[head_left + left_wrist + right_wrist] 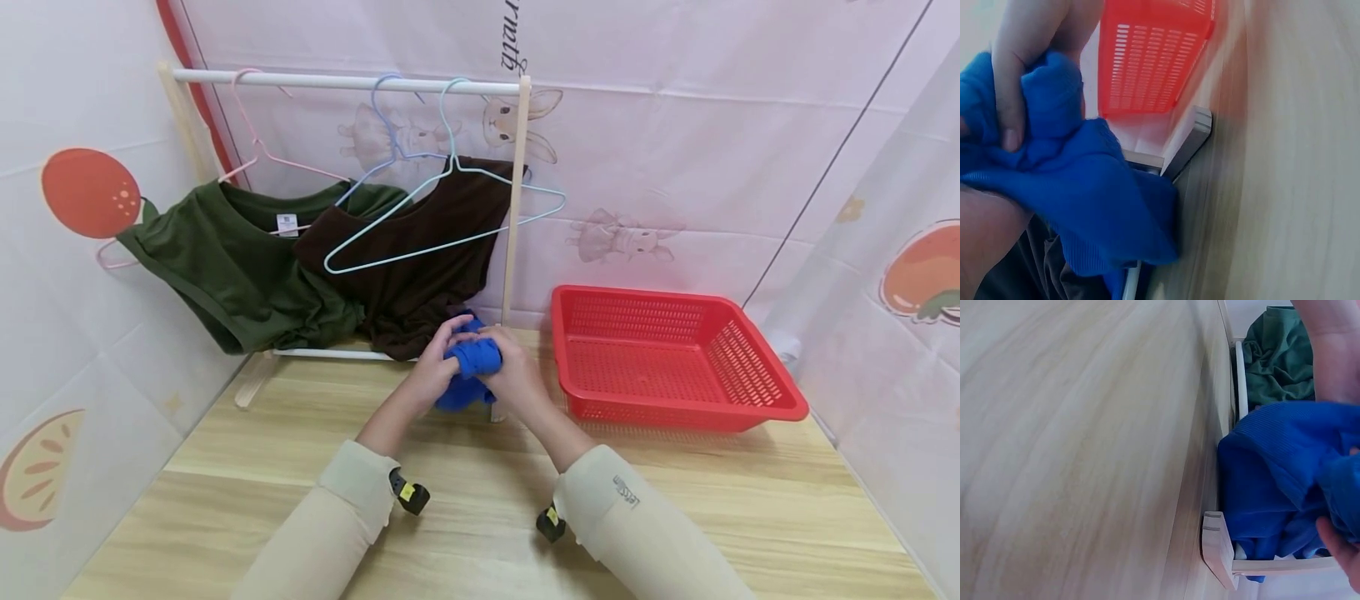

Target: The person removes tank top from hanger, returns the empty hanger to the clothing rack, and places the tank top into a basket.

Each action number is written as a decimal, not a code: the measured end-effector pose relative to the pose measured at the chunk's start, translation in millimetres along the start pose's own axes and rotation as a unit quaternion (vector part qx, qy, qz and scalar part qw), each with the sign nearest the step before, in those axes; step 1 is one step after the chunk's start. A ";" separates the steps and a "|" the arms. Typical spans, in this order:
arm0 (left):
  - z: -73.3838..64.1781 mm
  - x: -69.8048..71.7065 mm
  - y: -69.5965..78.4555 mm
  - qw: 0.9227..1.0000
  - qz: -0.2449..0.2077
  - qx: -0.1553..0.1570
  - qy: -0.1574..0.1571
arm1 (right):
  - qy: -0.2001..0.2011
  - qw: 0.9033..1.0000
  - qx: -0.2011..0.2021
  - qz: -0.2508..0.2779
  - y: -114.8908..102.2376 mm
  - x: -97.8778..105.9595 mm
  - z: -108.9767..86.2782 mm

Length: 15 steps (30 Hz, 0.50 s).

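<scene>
A bunched blue garment [477, 357] of stretchy knit cloth is held between both hands, low by the rack's right post. My left hand [433, 368] grips its left side, the thumb tucked into the folds. From the right, my right hand [516, 375] holds the gathered cloth with curled fingers; its thumb presses into the blue fabric [1085, 181] in the left wrist view. Loose cloth [1260, 494] hangs below the hands, near the rack's wooden foot [1217, 547]. Just above, a mint-green hanger [408, 257] hangs on the rack without a garment on it.
The rack's white rail [337, 81] also carries a pink hanger [258, 150] with a dark green top [247, 258] and a lavender hanger [388, 125] with a dark brown top [420, 258]. A red perforated basket [637, 367] stands at right on the wooden table [465, 517].
</scene>
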<state>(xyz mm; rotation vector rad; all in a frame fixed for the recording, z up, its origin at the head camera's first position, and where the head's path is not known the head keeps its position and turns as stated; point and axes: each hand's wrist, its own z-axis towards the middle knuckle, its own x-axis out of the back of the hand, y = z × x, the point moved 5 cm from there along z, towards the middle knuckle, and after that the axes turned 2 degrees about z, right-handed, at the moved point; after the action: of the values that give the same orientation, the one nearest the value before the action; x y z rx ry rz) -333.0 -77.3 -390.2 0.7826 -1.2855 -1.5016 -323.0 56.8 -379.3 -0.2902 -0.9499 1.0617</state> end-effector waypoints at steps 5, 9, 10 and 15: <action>-2.8 3.9 -1.8 1.000 0.021 -0.013 0.006 | 0.063 0.997 0.035 -0.010 -1.0 7.3 -2.8; -4.1 9.5 -4.3 0.998 0.049 0.001 0.028 | 0.087 0.995 0.049 0.003 -1.8 11.2 -5.2; -4.3 11.1 -5.6 0.998 0.049 0.010 0.037 | 0.092 0.994 0.055 0.010 -2.2 11.9 -5.6; -5.4 15.2 -11.7 0.992 0.092 0.052 0.074 | 0.114 0.988 0.100 0.032 -6.1 14.6 -7.7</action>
<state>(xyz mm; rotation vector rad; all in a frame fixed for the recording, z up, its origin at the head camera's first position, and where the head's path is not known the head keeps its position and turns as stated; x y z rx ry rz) -336.0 -93.8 -401.0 0.8033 -1.2945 -1.2156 -311.1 67.8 -372.4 -0.2695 -0.6273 1.1462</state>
